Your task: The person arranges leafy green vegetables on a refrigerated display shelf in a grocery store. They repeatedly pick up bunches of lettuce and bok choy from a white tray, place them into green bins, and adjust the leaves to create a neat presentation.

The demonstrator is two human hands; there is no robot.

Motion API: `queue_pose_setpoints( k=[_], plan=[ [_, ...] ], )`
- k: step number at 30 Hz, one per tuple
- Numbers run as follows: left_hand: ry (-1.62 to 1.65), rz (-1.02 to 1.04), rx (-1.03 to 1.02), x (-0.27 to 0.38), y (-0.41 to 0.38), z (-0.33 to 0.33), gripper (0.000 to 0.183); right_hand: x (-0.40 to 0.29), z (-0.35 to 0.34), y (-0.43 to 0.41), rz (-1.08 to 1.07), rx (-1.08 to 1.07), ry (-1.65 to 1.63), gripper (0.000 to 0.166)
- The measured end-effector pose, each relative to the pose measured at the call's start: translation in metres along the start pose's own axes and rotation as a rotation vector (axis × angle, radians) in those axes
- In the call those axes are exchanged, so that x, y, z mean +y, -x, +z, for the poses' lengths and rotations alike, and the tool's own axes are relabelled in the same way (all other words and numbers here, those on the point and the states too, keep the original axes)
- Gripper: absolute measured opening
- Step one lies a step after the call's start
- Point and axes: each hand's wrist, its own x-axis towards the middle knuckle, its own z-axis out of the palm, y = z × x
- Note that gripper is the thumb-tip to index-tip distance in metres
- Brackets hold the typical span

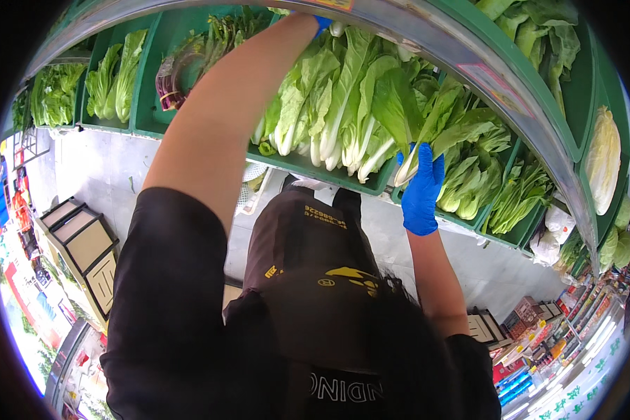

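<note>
My right hand (421, 194), in a blue glove, grips a leafy green with a white stem (407, 169) at the right end of a heap of similar greens (346, 110). Its leaves fan upward, away from me. The heap lies in a green plastic crate (315, 169), stems facing me. Stretched across the crate's left side, my left arm ends at the curved shelf above. Only a bit of my blue-gloved left hand (322, 24) shows there; its fingers and anything in them are hidden.
Bok choy (467, 191) fills the crate on the right. To the left lie bundled purple stems (170, 86) and lettuce (128, 79). A curved shelf edge (451, 52) overhangs the greens, with a napa cabbage (605, 160) on the upper tier. Display boxes (81, 236) stand behind on the left.
</note>
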Motion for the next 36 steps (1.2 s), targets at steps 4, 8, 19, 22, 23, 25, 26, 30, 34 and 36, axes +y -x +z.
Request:
queue_pose_setpoints(
  k=[4,8,19,22,23,25,26,30,34,36],
  plan=[
    [-0.046,-0.021,0.014,-0.003,-0.014,0.018,0.039,-0.011,-0.017,-0.009,0.308,-0.119,0.112,0.032],
    [0.003,-0.013,0.052,-0.004,-0.019,0.009,0.039,-0.012,-0.043,-0.006,0.847,-0.35,-0.148,0.041],
    [0.623,0.043,0.128,0.005,0.018,-0.067,0.04,-0.043,-0.014,0.023,0.523,-0.405,-0.105,0.041],
    [0.72,0.043,0.098,0.01,0.057,-0.089,0.041,-0.031,0.01,0.025,0.569,-0.412,-0.195,0.036],
    [0.74,0.034,0.077,0.011,0.074,-0.093,0.041,-0.027,0.017,0.025,0.537,-0.449,-0.15,0.035],
    [0.708,-0.126,-0.023,0.013,0.121,-0.099,0.046,-0.021,0.025,0.027,0.45,-0.331,-0.088,0.036],
    [0.684,-0.16,-0.059,0.016,0.142,-0.102,0.046,-0.019,0.027,0.028,0.425,-0.335,-0.073,0.036],
    [0.657,-0.375,-0.138,0.022,0.213,-0.086,0.053,-0.011,0.021,0.028,0.354,-0.348,-0.004,0.037],
    [0.63,-0.42,-0.137,0.011,0.264,-0.009,0.062,0.007,0.012,0.024,0.357,-0.329,0.118,0.042],
    [0.668,-0.383,-0.005,0.0,0.269,0.035,0.063,0.019,0.011,0.019,0.249,-0.312,0.222,0.039]
  ],
)
